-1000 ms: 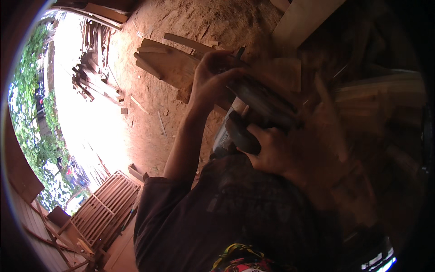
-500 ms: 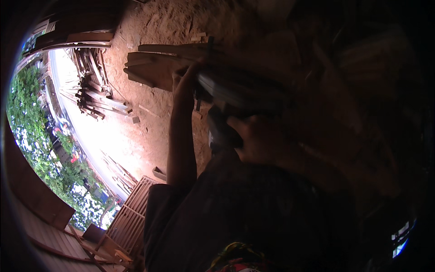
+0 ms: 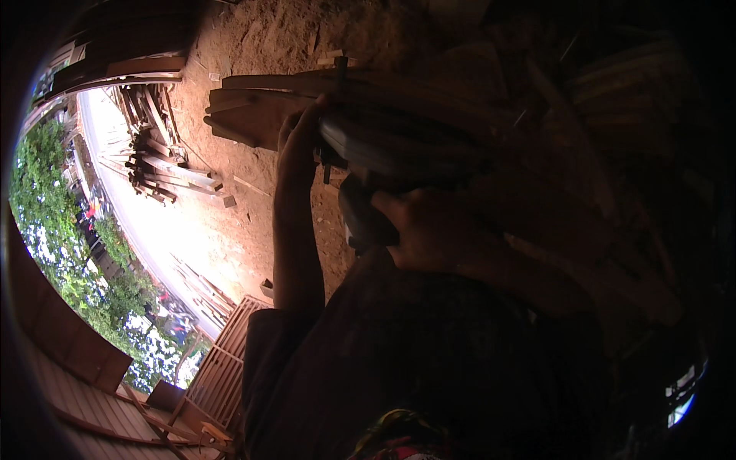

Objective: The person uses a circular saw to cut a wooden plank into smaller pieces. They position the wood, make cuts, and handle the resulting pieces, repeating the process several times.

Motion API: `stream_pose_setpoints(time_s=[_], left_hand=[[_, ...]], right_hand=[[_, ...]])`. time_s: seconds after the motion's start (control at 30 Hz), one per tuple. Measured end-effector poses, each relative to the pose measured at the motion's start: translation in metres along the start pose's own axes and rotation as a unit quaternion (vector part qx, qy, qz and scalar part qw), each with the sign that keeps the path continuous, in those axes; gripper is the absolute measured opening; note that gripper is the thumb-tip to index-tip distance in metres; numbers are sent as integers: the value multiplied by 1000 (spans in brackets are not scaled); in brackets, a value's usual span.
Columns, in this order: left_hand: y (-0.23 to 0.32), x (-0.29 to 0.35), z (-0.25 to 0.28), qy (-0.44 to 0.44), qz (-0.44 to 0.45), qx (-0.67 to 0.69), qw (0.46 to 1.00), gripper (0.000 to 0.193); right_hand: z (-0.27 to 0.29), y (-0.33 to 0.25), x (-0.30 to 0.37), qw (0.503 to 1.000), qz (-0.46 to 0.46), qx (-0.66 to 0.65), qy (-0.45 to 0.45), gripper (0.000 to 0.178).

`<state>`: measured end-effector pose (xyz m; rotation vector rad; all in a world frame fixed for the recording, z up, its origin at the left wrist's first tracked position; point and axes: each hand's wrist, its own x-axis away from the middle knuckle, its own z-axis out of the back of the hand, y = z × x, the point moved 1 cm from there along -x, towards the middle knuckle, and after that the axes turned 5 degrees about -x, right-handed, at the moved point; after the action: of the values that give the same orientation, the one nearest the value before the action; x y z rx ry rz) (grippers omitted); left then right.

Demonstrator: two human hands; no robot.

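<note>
Landmark: the bulky grey-and-black hand-held power tool, located in front of the person's dark shirt. Both hands are on it.

Right hand: closed round the dark handle on the tool's near side, thumb visible. Left hand: wraps the tool's left end; individual fingers lost in shadow.

Long brown wooden boards lie beyond the tool and run out past its left end, tapered ends showing. A dark straight bar stands across them, just beyond the left hand; whether it belongs to the tool cannot be told.

Progress, judged: work appears under way, tool held two-handed beside the boards. Contact between tool and wood: not resolvable. Running or stopped: cannot tell. No finished surface or cut is distinguishable, so done and remaining portions cannot be separated. Tool not yet set down.

Surroundings: reddish-brown earth floor left of the tool; a loose heap of timber pieces farther left; a slatted brown wooden frame nearer the person, left of the tool.
</note>
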<state>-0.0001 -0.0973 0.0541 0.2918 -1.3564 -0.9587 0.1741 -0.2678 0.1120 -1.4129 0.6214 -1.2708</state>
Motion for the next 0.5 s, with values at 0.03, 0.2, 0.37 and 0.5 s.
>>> stream_pose_setpoints(time_s=[0.03, 0.2, 0.37, 0.5], left_hand=[[0, -1, 1, -5, 3, 3, 1000, 40], [-1, -3, 6, -24, 3, -9, 1000, 40], [-1, -2, 7, -24, -8, -26, 999, 42], [2, 0, 4, -25, -28, -21, 999, 41]], right_hand=[[0, 0, 0, 1000, 1, 1, 1, 38], [-1, 0, -2, 1000, 4, 2, 0, 38], [1, -3, -3, 1000, -4, 2, -11, 38], [0, -2, -5, 1000, 1, -9, -10, 38]])
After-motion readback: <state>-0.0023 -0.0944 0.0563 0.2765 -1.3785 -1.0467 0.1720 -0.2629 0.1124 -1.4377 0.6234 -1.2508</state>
